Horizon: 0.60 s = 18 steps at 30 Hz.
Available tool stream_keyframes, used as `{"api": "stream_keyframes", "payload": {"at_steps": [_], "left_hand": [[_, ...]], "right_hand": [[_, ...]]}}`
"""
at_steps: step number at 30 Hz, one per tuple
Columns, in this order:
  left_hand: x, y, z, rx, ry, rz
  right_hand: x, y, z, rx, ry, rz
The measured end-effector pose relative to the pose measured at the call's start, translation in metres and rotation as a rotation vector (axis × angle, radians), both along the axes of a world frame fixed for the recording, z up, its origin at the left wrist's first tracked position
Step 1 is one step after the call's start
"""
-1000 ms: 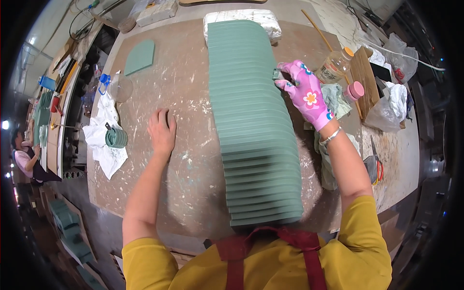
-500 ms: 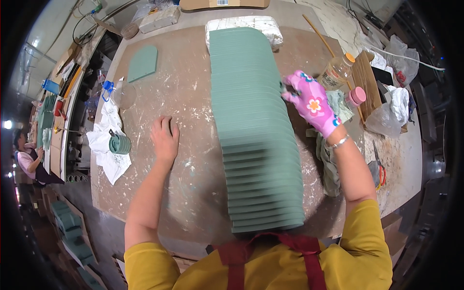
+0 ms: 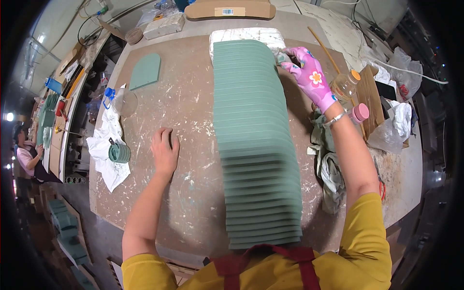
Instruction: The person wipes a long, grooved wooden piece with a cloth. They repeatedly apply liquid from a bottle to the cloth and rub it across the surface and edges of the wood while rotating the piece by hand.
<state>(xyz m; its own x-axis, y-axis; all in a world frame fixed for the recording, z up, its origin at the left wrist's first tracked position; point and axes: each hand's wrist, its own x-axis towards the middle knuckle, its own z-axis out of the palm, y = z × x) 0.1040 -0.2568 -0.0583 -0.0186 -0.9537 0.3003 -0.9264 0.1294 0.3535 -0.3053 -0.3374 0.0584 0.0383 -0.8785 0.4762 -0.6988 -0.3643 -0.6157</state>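
Observation:
A long row of overlapping green round-topped panels [image 3: 251, 111] runs down the table towards me, its far end leaning on a white wrapped block [image 3: 278, 38]. My right hand [image 3: 311, 79], in a pink flowered glove, is at the far right edge of the row. Its thumb and fingers curl together around a small grey-green bit, too small to name. My left hand [image 3: 165, 150] is bare and rests on the brown tabletop [image 3: 193, 193], left of the row, fingers stretched out and holding nothing. A single green panel [image 3: 146, 72] lies apart at the far left.
At left, a green-stained jar [image 3: 119, 152] sits on white cloth [image 3: 104, 169] by a clear blue-capped bottle [image 3: 123, 102]. On the right are an orange-capped bottle [image 3: 344, 86], a pink-lidded jar [image 3: 359, 112], crumpled rags [image 3: 332, 179], scissors [image 3: 382, 187] and a stick [image 3: 323, 46]. Another person [image 3: 29, 157] works far left.
My right hand has moved farther away along the row's right edge, to near its far end. The view has shifted slightly. My left hand stays on the table.

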Motion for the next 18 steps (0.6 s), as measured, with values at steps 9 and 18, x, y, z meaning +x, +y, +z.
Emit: {"api": "stream_keyframes", "payload": {"at_steps": [9,18], "left_hand": [[-0.006,-0.002,0.002,0.013,-0.028,0.011],[-0.008,0.0,0.003,-0.009,-0.039,0.018]], "right_hand": [[0.017,-0.042,-0.01,-0.037,0.045,0.198],[0.026,-0.047,-0.003,-0.128,0.264,0.193]]}}
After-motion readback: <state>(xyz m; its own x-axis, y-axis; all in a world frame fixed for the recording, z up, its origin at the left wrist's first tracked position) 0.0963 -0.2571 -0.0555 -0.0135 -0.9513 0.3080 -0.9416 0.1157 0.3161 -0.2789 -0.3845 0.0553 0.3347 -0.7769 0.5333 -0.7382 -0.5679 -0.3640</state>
